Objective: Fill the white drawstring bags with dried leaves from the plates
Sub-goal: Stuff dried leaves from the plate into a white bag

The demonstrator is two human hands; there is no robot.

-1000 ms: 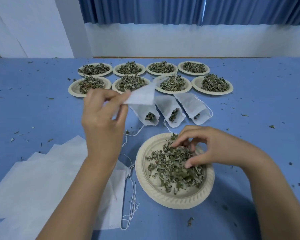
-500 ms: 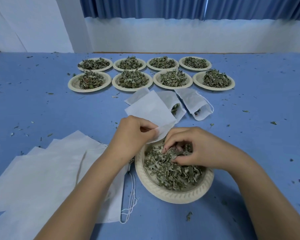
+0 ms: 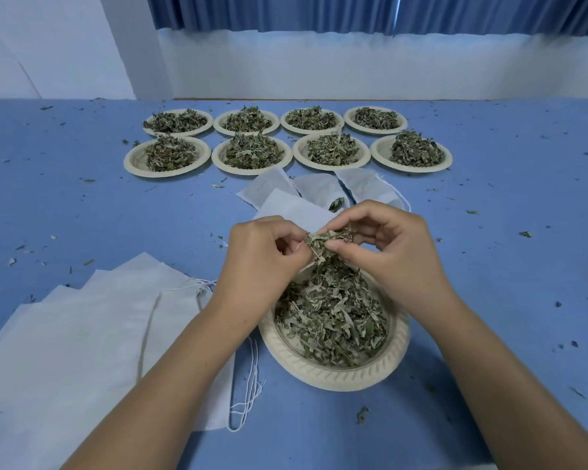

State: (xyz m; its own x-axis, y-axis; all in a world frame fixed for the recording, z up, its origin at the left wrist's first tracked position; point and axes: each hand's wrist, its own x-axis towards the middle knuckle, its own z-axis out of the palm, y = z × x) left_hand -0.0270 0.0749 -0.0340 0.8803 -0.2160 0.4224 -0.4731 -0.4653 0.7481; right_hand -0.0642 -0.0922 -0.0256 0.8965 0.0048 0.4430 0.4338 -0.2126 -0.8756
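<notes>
At frame centre the left hand [image 3: 262, 256] has its grip pinched on the mouth of a flat white fabric drawstring bag [image 3: 291, 208], held above the far edge of a round cream paper plate [image 3: 336, 373] heaped with dried green leaves [image 3: 333, 317]. The right hand [image 3: 391, 252] has its grip closed round a clump of leaves [image 3: 326, 240] at the bag's mouth. Three partly filled white bags [image 3: 319, 189] lie just beyond on the blue counter [image 3: 82, 215]. Eight leaf-laden plates [image 3: 134, 162] sit upper centre, and empty white bags [image 3: 82, 334] are stacked lower left.
</notes>
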